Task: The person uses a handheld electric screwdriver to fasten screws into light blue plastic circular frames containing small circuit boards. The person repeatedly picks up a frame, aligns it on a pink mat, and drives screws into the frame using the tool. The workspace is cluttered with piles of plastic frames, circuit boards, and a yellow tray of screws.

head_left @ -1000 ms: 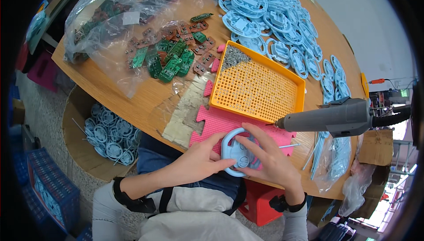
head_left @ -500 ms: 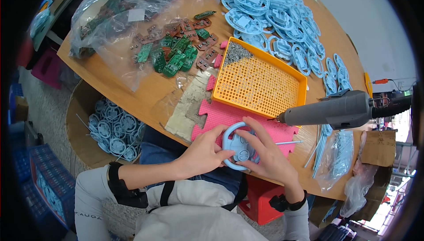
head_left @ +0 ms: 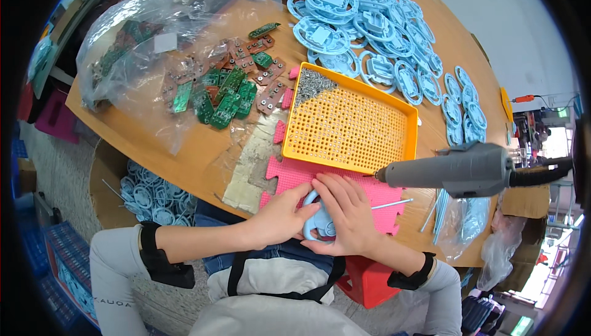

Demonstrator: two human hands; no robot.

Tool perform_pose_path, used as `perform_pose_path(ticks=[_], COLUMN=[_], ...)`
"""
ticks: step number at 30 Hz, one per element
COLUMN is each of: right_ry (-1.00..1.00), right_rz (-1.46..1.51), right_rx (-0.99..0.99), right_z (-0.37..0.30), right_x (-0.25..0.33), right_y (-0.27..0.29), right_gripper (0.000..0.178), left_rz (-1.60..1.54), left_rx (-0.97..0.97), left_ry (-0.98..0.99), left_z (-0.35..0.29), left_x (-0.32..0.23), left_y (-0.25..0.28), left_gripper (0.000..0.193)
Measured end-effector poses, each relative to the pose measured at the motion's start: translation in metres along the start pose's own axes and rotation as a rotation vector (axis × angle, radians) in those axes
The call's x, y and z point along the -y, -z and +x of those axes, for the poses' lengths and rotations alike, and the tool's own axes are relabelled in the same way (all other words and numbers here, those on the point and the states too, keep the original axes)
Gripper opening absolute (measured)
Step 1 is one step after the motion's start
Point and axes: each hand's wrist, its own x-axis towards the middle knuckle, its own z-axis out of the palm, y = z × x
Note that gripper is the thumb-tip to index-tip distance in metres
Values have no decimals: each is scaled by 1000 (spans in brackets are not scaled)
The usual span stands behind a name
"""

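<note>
A light blue steering-wheel-shaped plastic part [head_left: 321, 225] is held between my hands above the table's near edge. My left hand [head_left: 282, 214] grips its left rim with thumb and fingers. My right hand [head_left: 345, 213] is wrapped over its right side and hides much of it. A thin blue rod [head_left: 393, 204] sticks out to the right from behind my right hand; its inner end is hidden. Under and beyond my hands lies a pink foam mat [head_left: 295, 173]. Just past it is a yellow perforated tray [head_left: 351, 120] with small screws in one corner.
A grey electric screwdriver [head_left: 443, 170] lies at the tray's right. Blue plastic parts [head_left: 369, 22] are heaped at the back. Green and brown circuit boards [head_left: 228, 90] lie by a clear plastic bag [head_left: 154, 34] at left. A cardboard box [head_left: 111, 182] stands below the table's left edge.
My right hand has closed over the steering-wheel-shaped part, covering more of it. Both hands have come a little to the left in view. The surroundings have shifted slightly too.
</note>
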Motion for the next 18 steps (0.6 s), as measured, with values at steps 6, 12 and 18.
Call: perform_pose_path(ticks=[6, 12, 18], right_ry=[-37, 0, -391], right_rz=[-63, 25, 634], right_rx=[48, -49, -137], right_z=[1, -3, -33], right_x=[6, -4, 6], right_y=[-8, -8, 27], right_gripper=[90, 88, 50], left_rz=[199, -59, 121], left_rx=[-97, 13, 265], left_ry=[-65, 98, 90], left_z=[5, 1, -20], left_x=[11, -10, -29], left_y=[1, -2, 10], left_gripper=[38, 42, 48])
